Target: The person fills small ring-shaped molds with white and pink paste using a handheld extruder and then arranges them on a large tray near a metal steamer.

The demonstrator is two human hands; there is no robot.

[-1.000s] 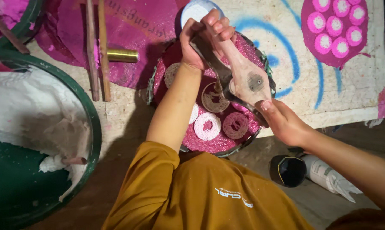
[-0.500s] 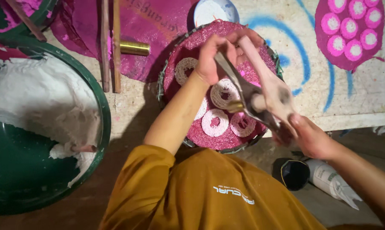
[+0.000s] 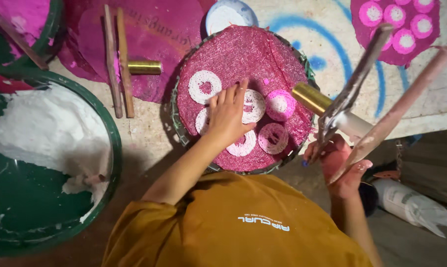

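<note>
- The left hand [image 3: 227,116] lies flat and released, fingers spread, on the round pink tray [image 3: 243,49], palm down over the lacy white rings [image 3: 205,87] laid there.
- Its fingertips touch the ring at the middle of the tray; one ring sits just beyond the fingers toward the tray's far left, another shows under the wrist at the near rim.
- Two pink-tinted rings [image 3: 279,105] lie just right of the hand, one toward the tray's middle and one nearer its front edge.
- The right hand [image 3: 341,165] is clenched around the lower ends of a two-armed wooden press [image 3: 376,84], just off the tray's right rim; the arms splay apart and rise up and away, blurred.
- A brass cylinder [image 3: 310,98] on the press hangs over the tray's right edge.
- Left of the tray, on the floor, lie two wooden sticks [image 3: 117,59] with a second brass cylinder [image 3: 144,67] beside them.
- Further left of the tray stands a green basin [image 3: 112,148] holding white dough [image 3: 45,128].
- Beyond the tray's far rim sits a small white bowl [image 3: 228,15].
</note>
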